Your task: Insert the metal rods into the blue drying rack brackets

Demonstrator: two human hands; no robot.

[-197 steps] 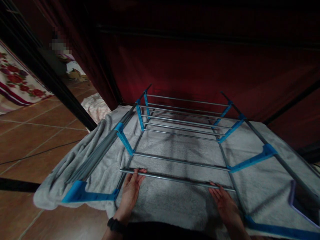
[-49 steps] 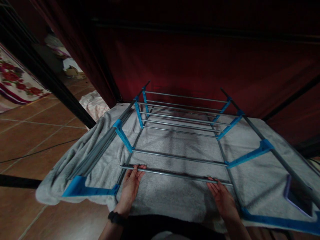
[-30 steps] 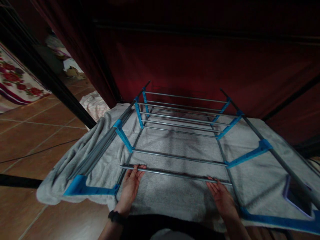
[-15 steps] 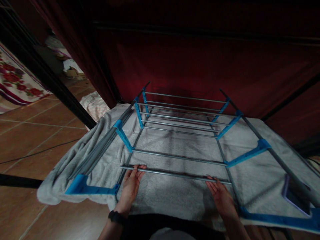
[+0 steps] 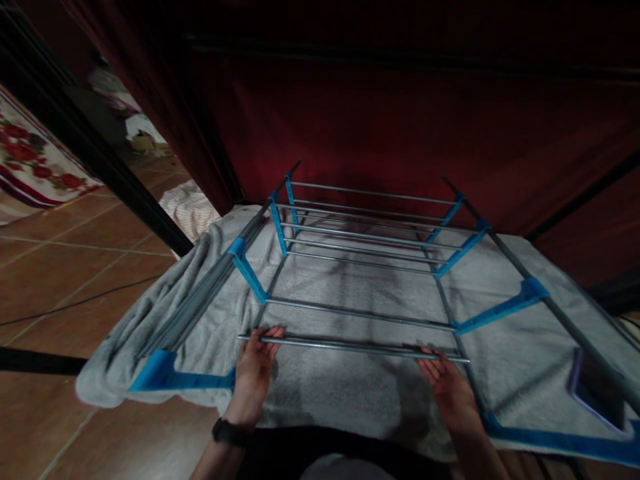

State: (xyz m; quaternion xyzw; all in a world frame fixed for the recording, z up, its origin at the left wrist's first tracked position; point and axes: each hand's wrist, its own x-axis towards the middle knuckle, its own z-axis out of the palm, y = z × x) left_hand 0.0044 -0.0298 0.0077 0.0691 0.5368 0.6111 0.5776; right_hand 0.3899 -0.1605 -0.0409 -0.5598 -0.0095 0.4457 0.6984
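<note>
A loose grey metal rod [image 5: 345, 346] lies crosswise in front of me, held near both ends. My left hand [image 5: 254, 369] is closed around its left part, fingertips showing beyond it. Near the other end, my right hand [image 5: 449, 389] grips the rod between thumb and fingers. Beyond it lies a partly built rack frame with blue plastic brackets [image 5: 250, 272] and long side tubes. Another crossbar [image 5: 360, 313] joins the brackets just past the rod, and several more crossbars span the far end. Closest to me are a blue bracket [image 5: 183, 380] at left and another [image 5: 560, 443] at right.
The frame rests on a grey blanket [image 5: 320, 393]. A phone with a purple edge [image 5: 597, 393] lies at the right by the side tube. Several loose rods [image 5: 205, 297] are bundled along the left side. A dark red panel [image 5: 360, 127] stands behind; tiled floor [image 5: 75, 280] shows at left.
The rod has shifted slightly, its right end now farther right and a little higher. Both hands have moved with it, keeping hold; the right hand sits a bit farther right.
</note>
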